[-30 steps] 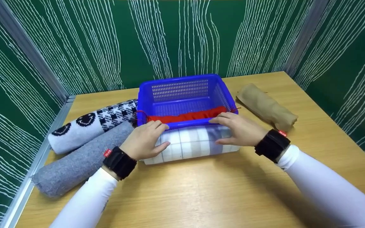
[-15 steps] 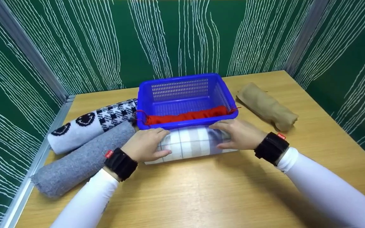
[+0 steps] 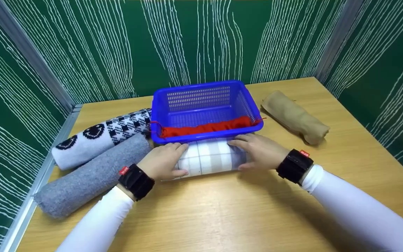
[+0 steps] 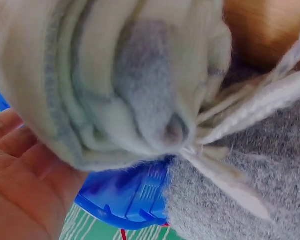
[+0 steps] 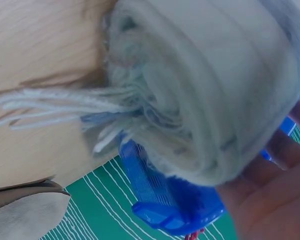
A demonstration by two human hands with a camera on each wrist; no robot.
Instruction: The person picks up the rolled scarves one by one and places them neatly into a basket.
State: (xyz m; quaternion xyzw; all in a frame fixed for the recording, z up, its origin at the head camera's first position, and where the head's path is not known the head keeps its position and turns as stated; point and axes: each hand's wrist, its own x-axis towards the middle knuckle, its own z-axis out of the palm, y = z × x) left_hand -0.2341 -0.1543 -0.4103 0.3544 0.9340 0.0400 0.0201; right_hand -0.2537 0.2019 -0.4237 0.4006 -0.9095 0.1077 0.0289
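Observation:
A rolled plaid scarf (image 3: 210, 157), white, beige and grey-blue, lies on the table against the front of a blue plastic basket (image 3: 206, 136). My left hand (image 3: 163, 161) holds its left end, and my right hand (image 3: 262, 152) holds the right one. On both sides the fingers go over the far side while the thumb is at the near side. The left wrist view shows the spiral end of the scarf (image 4: 85, 75) with fringe strands (image 4: 255, 112) trailing out. More fringe (image 5: 60, 105) hangs from the other end in the right wrist view. Some fingertips are hidden behind the roll.
A red roll (image 3: 206, 129) lies inside the basket along its front wall. To the left are a grey roll (image 3: 93, 178) and a black-and-white patterned roll (image 3: 100, 138). A tan roll (image 3: 294, 117) lies at the right. A green wall (image 3: 194, 42) with white lines stands behind.
My fingers have slid off the basket's front rim and down behind the scarf roll. Both hands have come slightly nearer. The basket and the other rolls stay put.

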